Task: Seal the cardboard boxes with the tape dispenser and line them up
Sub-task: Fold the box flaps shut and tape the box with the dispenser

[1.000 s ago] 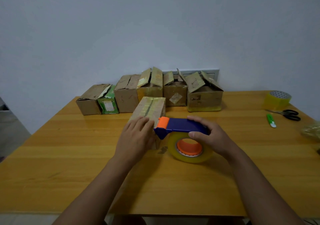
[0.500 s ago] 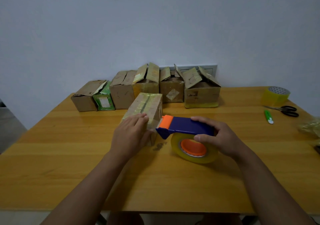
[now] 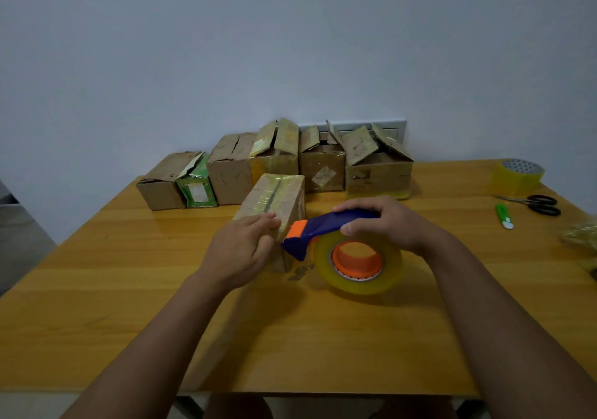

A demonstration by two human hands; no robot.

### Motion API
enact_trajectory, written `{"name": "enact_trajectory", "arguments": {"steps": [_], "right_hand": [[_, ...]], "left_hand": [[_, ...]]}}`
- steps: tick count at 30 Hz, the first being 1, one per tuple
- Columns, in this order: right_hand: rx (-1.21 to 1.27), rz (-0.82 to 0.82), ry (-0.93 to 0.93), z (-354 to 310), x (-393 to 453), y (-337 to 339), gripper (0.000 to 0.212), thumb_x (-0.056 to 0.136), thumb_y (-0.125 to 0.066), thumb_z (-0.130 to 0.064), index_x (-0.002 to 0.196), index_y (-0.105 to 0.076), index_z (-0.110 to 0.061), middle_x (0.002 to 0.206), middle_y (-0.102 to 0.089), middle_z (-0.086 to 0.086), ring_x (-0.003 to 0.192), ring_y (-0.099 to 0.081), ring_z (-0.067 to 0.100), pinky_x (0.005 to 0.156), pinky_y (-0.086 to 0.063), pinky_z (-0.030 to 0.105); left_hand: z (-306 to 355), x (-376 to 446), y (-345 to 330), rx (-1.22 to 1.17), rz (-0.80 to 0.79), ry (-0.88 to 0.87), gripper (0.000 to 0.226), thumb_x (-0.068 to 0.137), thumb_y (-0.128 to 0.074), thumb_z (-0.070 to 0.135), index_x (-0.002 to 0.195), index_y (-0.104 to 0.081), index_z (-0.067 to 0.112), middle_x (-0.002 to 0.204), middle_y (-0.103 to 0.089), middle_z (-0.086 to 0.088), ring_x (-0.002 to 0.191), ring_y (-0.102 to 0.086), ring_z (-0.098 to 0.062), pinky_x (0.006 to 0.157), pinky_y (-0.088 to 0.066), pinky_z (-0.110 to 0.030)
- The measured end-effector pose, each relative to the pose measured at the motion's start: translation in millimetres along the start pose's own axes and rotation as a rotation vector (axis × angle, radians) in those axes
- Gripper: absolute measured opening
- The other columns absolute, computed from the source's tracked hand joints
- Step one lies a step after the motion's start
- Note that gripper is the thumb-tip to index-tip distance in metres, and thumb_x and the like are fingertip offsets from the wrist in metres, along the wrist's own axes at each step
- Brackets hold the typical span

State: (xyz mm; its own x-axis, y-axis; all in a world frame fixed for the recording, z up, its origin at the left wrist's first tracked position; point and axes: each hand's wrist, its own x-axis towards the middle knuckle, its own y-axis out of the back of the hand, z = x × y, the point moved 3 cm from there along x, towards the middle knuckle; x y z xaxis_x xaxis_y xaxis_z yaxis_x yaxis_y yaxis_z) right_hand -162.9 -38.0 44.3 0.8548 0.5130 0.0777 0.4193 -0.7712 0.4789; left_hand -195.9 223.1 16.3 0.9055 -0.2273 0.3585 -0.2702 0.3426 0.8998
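front box [image 3: 277,192] taped closed | rear boxes [image 3: 378,173] flaps open

Yellow wooden counter [image 3: 97,305]; along its far edge, a row of cardboard boxes [image 3: 378,173], several with flaps raised; in front, one taped box [image 3: 274,199]; at far right, a tape roll [image 3: 517,176], black-handled scissors [image 3: 539,204], a green utility knife [image 3: 503,215]; crumpled clear plastic [image 3: 580,236] at the right edge.
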Motion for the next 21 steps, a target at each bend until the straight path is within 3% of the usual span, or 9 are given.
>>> {"name": "enact_trajectory", "arguments": {"steps": [5, 8, 11, 15, 18, 21], "right_hand": [[-0.030, -0.022, -0.047, -13, 9, 7, 0.032, 0.081, -0.074, -0.034, 0.113, -0.071, -0.031, 0.107, -0.070, -0.004, 0.097, -0.065, 0.014, 0.083, -0.054, 0.028], [-0.055, -0.060, -0.107, -19, 10, 5, 0.033, 0.082, -0.074, -0.035, 0.114, -0.070, -0.031, 0.108, -0.066, -0.007, 0.097, -0.063, 0.012, 0.079, -0.051, 0.026], [-0.284, -0.185, -0.145, -12, 6, -12, 0.039, 0.080, -0.074, -0.041, 0.118, -0.067, -0.032, 0.110, -0.059, -0.012, 0.098, -0.055, 0.007, 0.078, -0.045, 0.025], [-0.094, 0.062, -0.100, -6, -4, 1, 0.033, 0.080, -0.076, -0.035, 0.112, -0.070, -0.034, 0.109, -0.064, -0.011, 0.097, -0.060, 0.011, 0.081, -0.049, 0.027], [-0.096, 0.177, -0.131, 7, -12, 14, 0.038, 0.077, -0.076, -0.041, 0.113, -0.068, -0.039, 0.112, -0.062, -0.013, 0.098, -0.058, 0.010, 0.077, -0.048, 0.027], [-0.117, 0.428, -0.163, 22, -15, 13, 0.047, 0.076, -0.077, -0.047, 0.120, -0.064, -0.037, 0.115, -0.059, -0.010, 0.097, -0.056, 0.008, 0.070, -0.045, 0.023]], "left_hand": [[6, 4, 4, -0.004, -0.011, 0.012, 0.058, 0.088, -0.027, 0.039, 0.135, -0.057, 0.023, 0.142, -0.052, 0.005, 0.130, -0.044, -0.014, 0.093, -0.036, -0.026], [6, 5, 4, -0.026, 0.001, 0.020, 0.064, 0.087, -0.022, 0.047, 0.134, -0.058, 0.022, 0.141, -0.054, 0.003, 0.128, -0.046, -0.015, 0.090, -0.036, -0.026], [6, 3, 5, -0.064, 0.019, 0.030, 0.077, 0.079, -0.013, 0.055, 0.133, -0.059, 0.022, 0.140, -0.055, 0.003, 0.127, -0.047, -0.016, 0.088, -0.035, -0.026], [6, 4, 1, -0.049, 0.047, 0.061, 0.073, 0.083, -0.019, 0.062, 0.127, -0.062, 0.023, 0.136, -0.058, 0.005, 0.123, -0.051, -0.014, 0.088, -0.041, -0.028], [8, 6, -4, 0.014, 0.088, 0.102, 0.064, 0.086, -0.033, 0.067, 0.120, -0.065, 0.023, 0.123, -0.065, 0.004, 0.109, -0.056, -0.013, 0.079, -0.048, -0.030], [14, 9, -10, 0.097, 0.168, 0.126, 0.053, 0.087, -0.044, 0.067, 0.106, -0.067, 0.023, 0.106, -0.066, 0.004, 0.094, -0.056, -0.015, 0.072, -0.048, -0.032]]}}
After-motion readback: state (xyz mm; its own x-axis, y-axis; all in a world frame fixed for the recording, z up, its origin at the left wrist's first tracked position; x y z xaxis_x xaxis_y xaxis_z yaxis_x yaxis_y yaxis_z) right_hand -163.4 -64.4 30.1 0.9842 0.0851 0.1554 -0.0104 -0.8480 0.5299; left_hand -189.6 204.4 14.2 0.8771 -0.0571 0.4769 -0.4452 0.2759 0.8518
